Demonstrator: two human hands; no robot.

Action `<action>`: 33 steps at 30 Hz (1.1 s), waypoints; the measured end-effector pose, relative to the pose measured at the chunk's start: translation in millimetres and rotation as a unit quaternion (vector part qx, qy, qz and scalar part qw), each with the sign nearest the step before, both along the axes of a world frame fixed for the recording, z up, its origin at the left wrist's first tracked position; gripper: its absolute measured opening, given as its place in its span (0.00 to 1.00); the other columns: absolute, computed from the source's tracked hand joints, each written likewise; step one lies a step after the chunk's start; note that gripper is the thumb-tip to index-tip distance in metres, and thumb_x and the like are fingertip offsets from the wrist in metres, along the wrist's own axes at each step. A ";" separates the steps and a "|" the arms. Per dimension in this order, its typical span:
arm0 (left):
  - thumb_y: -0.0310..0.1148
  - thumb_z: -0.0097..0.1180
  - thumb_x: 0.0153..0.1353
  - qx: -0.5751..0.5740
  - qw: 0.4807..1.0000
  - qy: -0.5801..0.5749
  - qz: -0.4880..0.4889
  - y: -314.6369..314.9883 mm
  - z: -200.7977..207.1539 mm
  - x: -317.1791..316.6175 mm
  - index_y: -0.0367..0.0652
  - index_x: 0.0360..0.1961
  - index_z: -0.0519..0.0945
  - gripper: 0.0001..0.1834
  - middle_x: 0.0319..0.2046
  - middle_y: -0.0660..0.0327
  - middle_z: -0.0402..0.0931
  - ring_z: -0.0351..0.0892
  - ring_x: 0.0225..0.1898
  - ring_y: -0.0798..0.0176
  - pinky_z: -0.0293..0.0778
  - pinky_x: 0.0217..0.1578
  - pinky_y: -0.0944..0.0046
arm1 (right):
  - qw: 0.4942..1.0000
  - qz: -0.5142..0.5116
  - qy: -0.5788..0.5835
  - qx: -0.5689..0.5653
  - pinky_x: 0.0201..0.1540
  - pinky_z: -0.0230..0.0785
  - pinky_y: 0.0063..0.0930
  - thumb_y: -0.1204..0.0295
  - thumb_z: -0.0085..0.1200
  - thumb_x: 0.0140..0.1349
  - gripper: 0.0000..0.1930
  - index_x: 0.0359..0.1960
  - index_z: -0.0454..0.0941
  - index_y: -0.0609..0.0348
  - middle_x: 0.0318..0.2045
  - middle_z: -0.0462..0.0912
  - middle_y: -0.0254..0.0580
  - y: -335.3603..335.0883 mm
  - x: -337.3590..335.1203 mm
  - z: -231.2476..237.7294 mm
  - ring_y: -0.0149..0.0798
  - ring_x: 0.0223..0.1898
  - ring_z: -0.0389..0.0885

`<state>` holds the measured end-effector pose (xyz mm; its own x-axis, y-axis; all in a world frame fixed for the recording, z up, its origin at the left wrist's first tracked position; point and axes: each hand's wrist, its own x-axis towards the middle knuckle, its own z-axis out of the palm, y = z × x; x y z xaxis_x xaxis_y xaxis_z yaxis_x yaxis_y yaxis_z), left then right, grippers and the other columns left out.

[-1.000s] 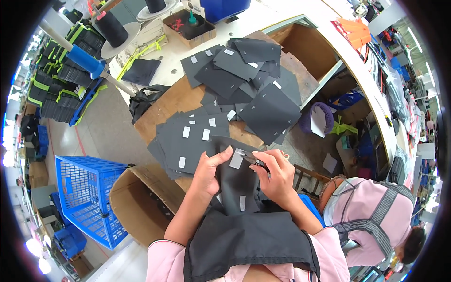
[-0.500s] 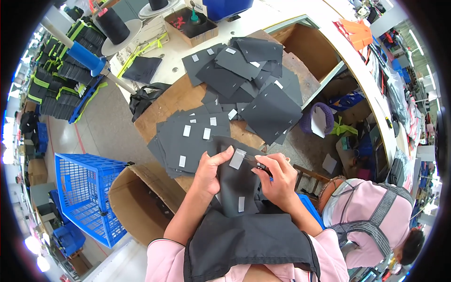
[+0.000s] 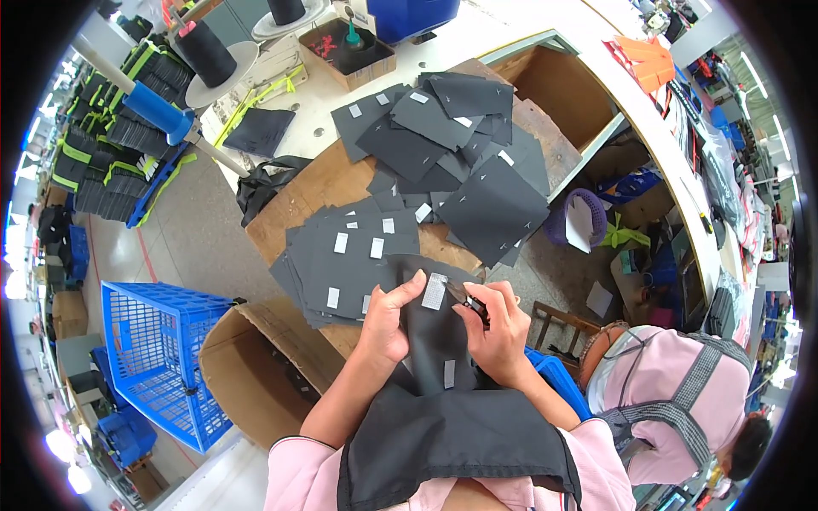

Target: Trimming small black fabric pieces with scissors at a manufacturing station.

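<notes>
My left hand [image 3: 388, 322] is closed on a black fabric panel [image 3: 423, 337], its thumb lying beside a whitish rectangular patch [image 3: 434, 292]. A second narrow pale patch [image 3: 449, 374] sits lower on the same panel. Between the thumb and fingers of my right hand [image 3: 498, 334] is a pair of small dark thread snips [image 3: 475, 307]; the metal tips point at the upper patch's right edge. Most of the snips is covered by my fingers. Just beyond my left hand lies a fanned stack of similar black panels [image 3: 328, 255] with white patches.
A larger pile of black panels [image 3: 477, 200] covers the wooden board [image 3: 298, 196]. To the left stand an open cardboard box [image 3: 247, 366] and a blue plastic crate [image 3: 158, 358]. Black thread cones [image 3: 204, 53] stand at the far left. Another person [image 3: 682, 383] is close on my right.
My right hand has moved slightly toward me, and the snips' tips have drawn a little to the right. The panel has shifted slightly in my left hand.
</notes>
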<state>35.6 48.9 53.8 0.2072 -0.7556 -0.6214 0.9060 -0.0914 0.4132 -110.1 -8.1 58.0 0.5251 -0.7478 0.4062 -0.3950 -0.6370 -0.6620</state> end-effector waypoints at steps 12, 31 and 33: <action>0.36 0.56 0.59 -0.048 0.992 0.094 -0.072 2.7 -8.7 4.3 0.37 0.33 0.79 0.11 0.29 0.58 0.79 0.79 0.30 0.63 0.76 0.32 0.65 | 0.631 0.071 -0.378 0.674 0.24 0.57 0.14 0.79 0.56 0.55 0.13 0.42 0.71 0.59 0.32 0.73 0.30 4.9 1.8 -14.9 0.19 0.26 0.67; 0.29 0.57 0.57 -0.037 0.999 -0.022 -0.006 3.5 -1.1 2.1 0.39 0.36 0.77 0.07 0.32 0.61 0.78 0.79 0.33 0.65 0.76 0.35 0.64 | 0.997 0.056 -0.048 0.016 0.26 0.67 0.28 0.79 0.63 0.44 0.14 0.35 0.77 0.60 0.29 0.77 0.42 -18.8 1.0 0.8 0.40 0.24 0.75; 0.29 0.57 0.57 -0.036 0.999 -0.018 -0.004 3.4 -1.9 2.4 0.39 0.37 0.77 0.08 0.32 0.61 0.78 0.78 0.34 0.66 0.75 0.36 0.65 | 0.997 0.044 -0.068 0.018 0.26 0.66 0.28 0.79 0.63 0.44 0.13 0.34 0.77 0.60 0.29 0.77 0.42 -15.5 -3.1 -1.2 0.40 0.24 0.75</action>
